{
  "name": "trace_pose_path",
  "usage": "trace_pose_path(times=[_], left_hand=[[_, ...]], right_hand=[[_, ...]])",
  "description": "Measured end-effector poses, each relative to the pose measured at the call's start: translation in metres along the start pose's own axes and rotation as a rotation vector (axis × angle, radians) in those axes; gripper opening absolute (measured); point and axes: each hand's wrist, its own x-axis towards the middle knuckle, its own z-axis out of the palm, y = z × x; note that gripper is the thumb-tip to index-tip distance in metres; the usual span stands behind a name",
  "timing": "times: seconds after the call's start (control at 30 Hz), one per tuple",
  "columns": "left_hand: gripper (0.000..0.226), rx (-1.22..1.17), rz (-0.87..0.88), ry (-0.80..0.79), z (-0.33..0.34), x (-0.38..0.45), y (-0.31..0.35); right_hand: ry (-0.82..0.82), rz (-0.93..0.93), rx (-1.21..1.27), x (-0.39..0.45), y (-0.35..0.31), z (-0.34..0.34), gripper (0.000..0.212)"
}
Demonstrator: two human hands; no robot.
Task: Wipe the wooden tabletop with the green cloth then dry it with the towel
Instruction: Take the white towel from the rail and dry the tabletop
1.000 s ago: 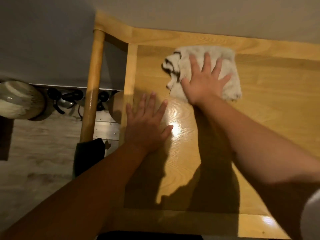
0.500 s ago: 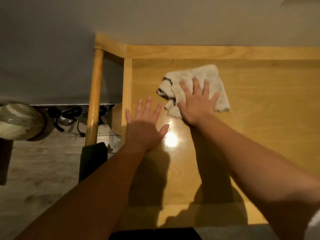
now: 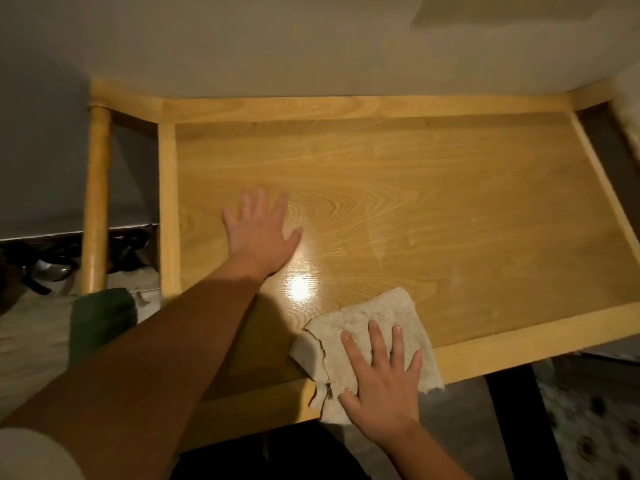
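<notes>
Drying seems to be the step in hand. In the head view, the right hand (image 3: 379, 372) is lying flat with fingers spread on the towel (image 3: 367, 351), pressing it, not gripping it, at the near edge of the table (image 3: 433, 188); part of the towel is hanging over the near rim. The left hand (image 3: 261, 233) is resting open and empty on the bare wood, well apart from the towel. A green cloth (image 3: 100, 320) is lying beside the table's left side, so the wiping is probably done. Whether the far part is dry, I cannot tell. No containers are showing on the table.
</notes>
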Motion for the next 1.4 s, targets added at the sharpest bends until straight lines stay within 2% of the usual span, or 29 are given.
trace_pose_path(times=[0.07,0.23,0.33,0.47,0.67,1.0,1.17,1.4], left_hand=[[0.076,0.009,0.084,-0.003,0.014,0.0,0.016],[0.077,0.059,0.037,-0.003,0.028,0.007,0.011],[0.076,0.033,0.039,0.003,0.025,0.009,0.014],[0.069,0.019,0.088,0.036,0.024,0.005,0.011],[0.066,0.026,0.063,0.093,0.029,0.004,0.015],[0.07,-0.005,0.08,0.12,0.037,0.006,0.009],[0.069,0.042,0.069,0.096,0.038,0.011,0.01],[0.072,0.012,0.063,0.031,0.024,0.007,0.015]], right_hand=[[-0.01,0.011,0.015,0.005,0.001,-0.001,0.094],[0.089,0.028,0.054,0.039,0.002,-0.007,0.091],[0.213,0.06,0.055,0.104,0.007,-0.034,0.085],[0.254,0.008,0.047,0.186,0.011,-0.075,0.082],[0.333,-0.023,0.103,0.293,-0.002,-0.139,0.075],[0.37,0.051,0.135,0.407,-0.009,-0.21,0.071],[0.358,0.014,0.116,0.374,0.004,-0.191,0.071],[0.304,-0.007,0.106,0.221,0.048,-0.099,0.07]])
